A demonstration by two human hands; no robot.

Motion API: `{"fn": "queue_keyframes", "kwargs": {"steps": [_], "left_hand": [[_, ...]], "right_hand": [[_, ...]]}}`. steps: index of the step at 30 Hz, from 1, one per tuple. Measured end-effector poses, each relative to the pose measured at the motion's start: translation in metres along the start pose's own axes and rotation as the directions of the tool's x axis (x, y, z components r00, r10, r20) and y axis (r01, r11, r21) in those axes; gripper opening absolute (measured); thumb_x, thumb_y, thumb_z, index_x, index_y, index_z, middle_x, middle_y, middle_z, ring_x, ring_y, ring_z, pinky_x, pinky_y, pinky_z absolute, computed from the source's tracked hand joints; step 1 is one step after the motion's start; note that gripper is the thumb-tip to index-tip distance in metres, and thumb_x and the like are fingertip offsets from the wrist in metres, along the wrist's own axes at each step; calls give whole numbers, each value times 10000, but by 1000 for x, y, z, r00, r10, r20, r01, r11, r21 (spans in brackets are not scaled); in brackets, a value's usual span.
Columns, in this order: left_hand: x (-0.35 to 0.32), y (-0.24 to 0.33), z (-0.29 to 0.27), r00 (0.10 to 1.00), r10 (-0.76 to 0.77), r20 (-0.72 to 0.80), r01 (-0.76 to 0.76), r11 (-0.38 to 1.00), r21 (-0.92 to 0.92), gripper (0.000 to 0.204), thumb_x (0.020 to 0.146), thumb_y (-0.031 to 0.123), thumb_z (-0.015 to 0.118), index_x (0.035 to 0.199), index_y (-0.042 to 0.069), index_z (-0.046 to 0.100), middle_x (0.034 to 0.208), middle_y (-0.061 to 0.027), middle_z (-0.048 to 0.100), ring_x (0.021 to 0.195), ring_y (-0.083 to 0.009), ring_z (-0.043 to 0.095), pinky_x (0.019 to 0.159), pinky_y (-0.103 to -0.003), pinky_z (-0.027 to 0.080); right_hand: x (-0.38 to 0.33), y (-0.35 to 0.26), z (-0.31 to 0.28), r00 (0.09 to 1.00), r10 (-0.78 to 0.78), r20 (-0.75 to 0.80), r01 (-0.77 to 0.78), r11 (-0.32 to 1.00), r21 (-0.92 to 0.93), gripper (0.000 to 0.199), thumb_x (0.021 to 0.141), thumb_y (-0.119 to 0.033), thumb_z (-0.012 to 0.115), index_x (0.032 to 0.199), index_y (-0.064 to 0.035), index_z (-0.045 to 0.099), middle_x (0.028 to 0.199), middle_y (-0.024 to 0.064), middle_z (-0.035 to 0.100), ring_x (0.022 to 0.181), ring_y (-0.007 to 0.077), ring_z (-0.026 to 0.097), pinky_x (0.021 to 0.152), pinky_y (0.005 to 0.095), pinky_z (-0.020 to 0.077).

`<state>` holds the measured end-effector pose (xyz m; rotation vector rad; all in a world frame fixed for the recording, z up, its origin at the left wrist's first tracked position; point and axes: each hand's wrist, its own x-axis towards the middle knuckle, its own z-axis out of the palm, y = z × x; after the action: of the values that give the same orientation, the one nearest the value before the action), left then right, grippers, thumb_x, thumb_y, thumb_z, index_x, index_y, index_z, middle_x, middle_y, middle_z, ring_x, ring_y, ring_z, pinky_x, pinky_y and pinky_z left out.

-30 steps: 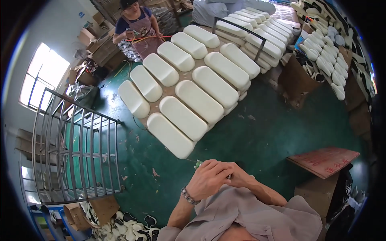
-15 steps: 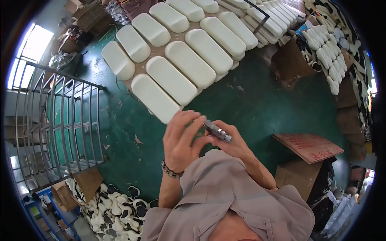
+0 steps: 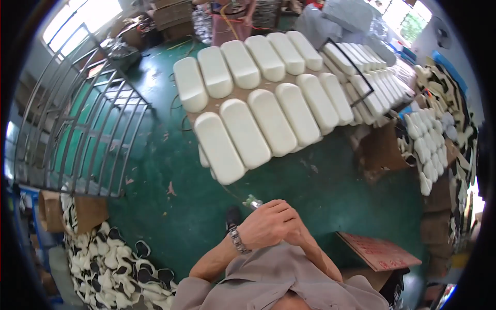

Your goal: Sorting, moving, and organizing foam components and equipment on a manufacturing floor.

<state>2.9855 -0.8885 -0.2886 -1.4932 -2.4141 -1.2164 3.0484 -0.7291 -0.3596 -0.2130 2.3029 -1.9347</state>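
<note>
My left hand (image 3: 268,223), with a beaded bracelet (image 3: 236,239) on the wrist, is closed in front of my chest. A small silver and green tool tip (image 3: 252,202) pokes out of its upper left side. My right hand (image 3: 298,236) is tucked against and partly under the left one, so its fingers are hidden. Beyond my hands, two rows of long white foam cushions (image 3: 258,121) lie side by side on a brown board (image 3: 227,98) above the green floor.
A grey metal rack (image 3: 82,129) stands at the left. Black and white cut pieces (image 3: 111,268) are piled at the lower left and along the right wall (image 3: 434,150). A cardboard box (image 3: 380,150) and a reddish board (image 3: 380,252) lie at the right. Another person (image 3: 230,20) works behind the cushions.
My hands have dropped from a raised position and closed together. The tool was held out between both hands; now only its tip shows. The view has swung over the cushions.
</note>
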Motion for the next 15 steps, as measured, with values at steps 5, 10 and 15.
{"fn": "queue_keyframes", "kwargs": {"steps": [5,10,15], "left_hand": [[8,-1,-11,996,75,39,-72,994,-77,150,763,117,637,908,76,636,1000,-53,624,985,-231,585,988,-370,443],[11,-8,-14,994,103,20,-104,994,38,150,771,111,627,913,65,642,992,-45,624,993,-212,575,990,-356,436],[1,-12,-8,994,103,-21,-101,991,83,147,758,106,624,889,53,664,945,-47,622,988,-214,575,960,-351,446]], "right_hand": [[4,-17,-10,997,-54,-52,58,996,74,275,768,-88,662,1017,22,617,994,122,656,911,206,619,805,317,508],[18,-20,-10,997,-22,-69,22,1000,-7,214,767,-78,653,946,33,620,930,114,655,818,190,608,720,310,504],[18,-15,-4,999,23,-27,-27,985,-169,211,770,-69,652,951,36,628,913,134,663,802,203,614,701,321,503]]}}
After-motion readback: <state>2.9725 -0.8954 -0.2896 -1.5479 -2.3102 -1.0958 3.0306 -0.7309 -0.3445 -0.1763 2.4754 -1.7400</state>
